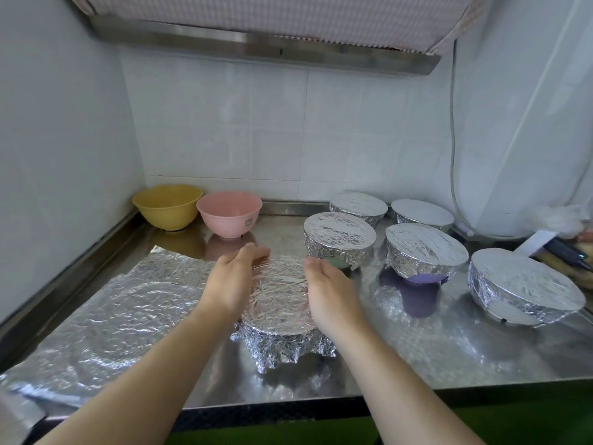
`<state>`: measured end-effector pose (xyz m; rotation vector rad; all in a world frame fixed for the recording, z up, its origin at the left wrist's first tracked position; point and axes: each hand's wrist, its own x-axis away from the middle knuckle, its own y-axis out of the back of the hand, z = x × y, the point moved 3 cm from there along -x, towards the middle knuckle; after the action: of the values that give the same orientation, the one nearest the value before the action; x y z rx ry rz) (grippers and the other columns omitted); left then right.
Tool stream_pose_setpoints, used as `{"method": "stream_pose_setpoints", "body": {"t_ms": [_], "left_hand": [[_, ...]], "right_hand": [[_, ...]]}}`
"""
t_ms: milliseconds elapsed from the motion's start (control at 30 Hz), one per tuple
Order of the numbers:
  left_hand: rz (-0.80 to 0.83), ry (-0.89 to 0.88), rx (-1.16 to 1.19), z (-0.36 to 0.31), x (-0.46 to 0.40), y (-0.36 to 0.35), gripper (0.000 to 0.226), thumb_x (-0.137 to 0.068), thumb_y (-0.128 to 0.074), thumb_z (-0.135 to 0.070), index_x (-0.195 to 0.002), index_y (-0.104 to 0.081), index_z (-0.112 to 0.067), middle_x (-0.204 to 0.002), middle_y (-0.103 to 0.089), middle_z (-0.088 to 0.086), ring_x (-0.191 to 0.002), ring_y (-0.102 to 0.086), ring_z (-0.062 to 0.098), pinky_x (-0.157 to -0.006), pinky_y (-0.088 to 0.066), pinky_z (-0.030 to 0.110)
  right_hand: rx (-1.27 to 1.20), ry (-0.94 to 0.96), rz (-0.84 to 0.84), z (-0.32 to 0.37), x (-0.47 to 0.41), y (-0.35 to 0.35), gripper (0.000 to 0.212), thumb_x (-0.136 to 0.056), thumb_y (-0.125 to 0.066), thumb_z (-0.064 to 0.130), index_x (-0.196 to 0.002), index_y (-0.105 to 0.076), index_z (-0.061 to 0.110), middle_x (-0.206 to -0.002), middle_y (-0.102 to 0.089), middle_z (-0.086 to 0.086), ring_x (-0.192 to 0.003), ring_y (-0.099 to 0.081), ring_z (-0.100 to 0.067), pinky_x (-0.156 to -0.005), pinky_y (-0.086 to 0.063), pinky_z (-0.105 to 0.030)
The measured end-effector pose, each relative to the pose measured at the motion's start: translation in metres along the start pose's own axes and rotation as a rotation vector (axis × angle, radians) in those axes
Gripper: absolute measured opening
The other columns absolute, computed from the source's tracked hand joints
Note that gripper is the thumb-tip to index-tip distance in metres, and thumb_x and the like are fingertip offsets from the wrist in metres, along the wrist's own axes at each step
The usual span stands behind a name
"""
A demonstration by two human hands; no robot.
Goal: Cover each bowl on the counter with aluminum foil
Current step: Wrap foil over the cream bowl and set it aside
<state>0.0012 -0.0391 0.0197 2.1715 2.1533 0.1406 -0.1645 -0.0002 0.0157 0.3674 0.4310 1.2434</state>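
Near counter edge: foil-wrapped bowl upright on the steel counter, top sheet drawn flat, skirt crumpled and flaring unevenly around the base. Left hand set against the bowl's left side, fingers straight and together, blurred, curled round nothing. Right hand set against the right side in like manner, palm inward, fingers extended — neither hand gripping, both flat to the foil at the rim. Left of this bowl: loose foil sheet lying flat on the counter, wrinkled, near corner hanging past the counter edge. Right, near: large covered bowl, foil snug, tilted in appearance toward the camera. Middle row: covered bowl with purple base showing below the foil; covered bowl with green base just beyond the right hand's fingertips. Far row against the wall: two further covered bowls, side by side. Far left corner: pink bowl and yellow bowl, both uncovered, upright, rims nearly touching. Right edge: dark-handled utensils, partly cut off — type not determinable.
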Motion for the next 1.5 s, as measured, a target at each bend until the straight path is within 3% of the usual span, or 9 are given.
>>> {"method": "stream_pose_setpoints", "body": {"t_ms": [67,267,433,733,833,1000,1133,1367,1500], "left_hand": [[-0.035,0.002,0.035,0.003,0.003,0.001,0.047,-0.107,-0.037,-0.042,-0.109,-0.081,-0.028,-0.117,-0.072,-0.013,-0.105,-0.065,0.000,-0.091,-0.047,0.016],[-0.102,0.096,0.236,0.012,0.008,0.001,0.049,-0.107,-0.036,-0.043,-0.104,-0.084,-0.032,-0.111,-0.079,-0.010,-0.111,-0.070,0.015,-0.110,-0.048,0.042],[-0.118,0.153,0.280,0.015,0.008,0.000,0.045,-0.108,-0.040,-0.040,-0.104,-0.084,-0.030,-0.102,-0.081,-0.003,-0.095,-0.075,0.016,-0.082,-0.057,0.034],[-0.064,0.236,0.369,0.015,0.008,0.000,0.039,-0.105,-0.049,-0.046,-0.110,-0.081,-0.023,-0.103,-0.080,0.010,-0.098,-0.077,0.034,-0.099,-0.057,0.055],[-0.069,0.262,0.441,0.017,0.010,-0.001,0.042,-0.106,-0.047,-0.043,-0.112,-0.078,-0.015,-0.097,-0.080,0.013,-0.087,-0.078,0.034,-0.084,-0.060,0.046],[-0.176,0.162,0.119,0.013,0.023,0.007,0.039,-0.103,-0.045,-0.040,-0.120,-0.068,-0.014,-0.106,-0.073,0.002,-0.100,-0.066,0.025,-0.090,-0.050,0.043],[-0.195,-0.001,-0.018,0.005,0.045,0.010,0.033,-0.107,-0.046,-0.044,-0.127,-0.060,-0.022,-0.104,-0.060,-0.014,-0.097,-0.055,0.011,-0.085,-0.041,0.035],[-0.001,-0.199,-0.404,0.023,0.062,0.009,0.139,-0.056,-0.076,-0.089,-0.161,-0.020,-0.018,-0.163,-0.032,0.006,-0.148,-0.033,0.019,-0.118,-0.031,0.034],[0.038,-0.236,-0.394,0.027,0.064,0.004,0.150,-0.046,-0.087,-0.079,-0.163,-0.013,-0.023,-0.166,-0.027,0.006,-0.150,-0.030,0.018,-0.114,-0.030,0.029]], "right_hand": [[0.009,-0.009,-0.006,0.001,0.000,0.000,0.047,-0.112,-0.035,0.044,-0.108,-0.066,0.010,-0.097,-0.064,0.000,-0.093,-0.060,-0.016,-0.093,-0.047,-0.040],[-0.016,-0.036,-0.033,0.000,-0.001,-0.001,0.047,-0.112,-0.037,0.045,-0.107,-0.067,0.009,-0.091,-0.063,0.003,-0.087,-0.059,-0.013,-0.091,-0.048,-0.039],[-0.048,-0.053,-0.050,-0.001,-0.001,0.000,0.047,-0.113,-0.039,0.042,-0.123,-0.066,0.005,-0.088,-0.057,0.008,-0.078,-0.049,-0.006,-0.087,-0.039,-0.034],[-0.065,-0.039,-0.035,-0.002,-0.002,0.000,0.047,-0.113,-0.039,0.040,-0.124,-0.065,0.003,-0.107,-0.067,-0.006,-0.090,-0.054,-0.020,-0.090,-0.042,-0.036],[-0.118,-0.057,-0.040,-0.003,0.000,0.001,0.047,-0.113,-0.040,0.036,-0.125,-0.063,-0.003,-0.122,-0.069,-0.011,-0.113,-0.063,-0.027,-0.100,-0.047,-0.042],[-0.154,-0.036,-0.049,-0.009,0.006,0.008,0.039,-0.113,-0.040,0.031,-0.125,-0.062,0.001,-0.128,-0.067,-0.004,-0.101,-0.058,0.000,-0.097,-0.046,-0.040],[-0.152,-0.020,-0.068,-0.011,0.010,0.015,0.040,-0.113,-0.039,0.031,-0.121,-0.063,0.000,-0.119,-0.068,-0.011,-0.109,-0.063,-0.018,-0.100,-0.047,-0.041],[-0.369,-0.021,0.149,-0.016,0.027,0.024,0.007,-0.109,-0.052,0.044,-0.112,-0.056,0.048,-0.105,-0.059,0.045,-0.107,-0.053,0.021,-0.085,-0.037,-0.011],[-0.501,0.015,0.181,-0.030,0.032,0.008,0.079,-0.094,-0.056,0.062,-0.164,-0.026,0.041,-0.159,-0.033,0.032,-0.145,-0.033,0.010,-0.114,-0.023,-0.024]]}}
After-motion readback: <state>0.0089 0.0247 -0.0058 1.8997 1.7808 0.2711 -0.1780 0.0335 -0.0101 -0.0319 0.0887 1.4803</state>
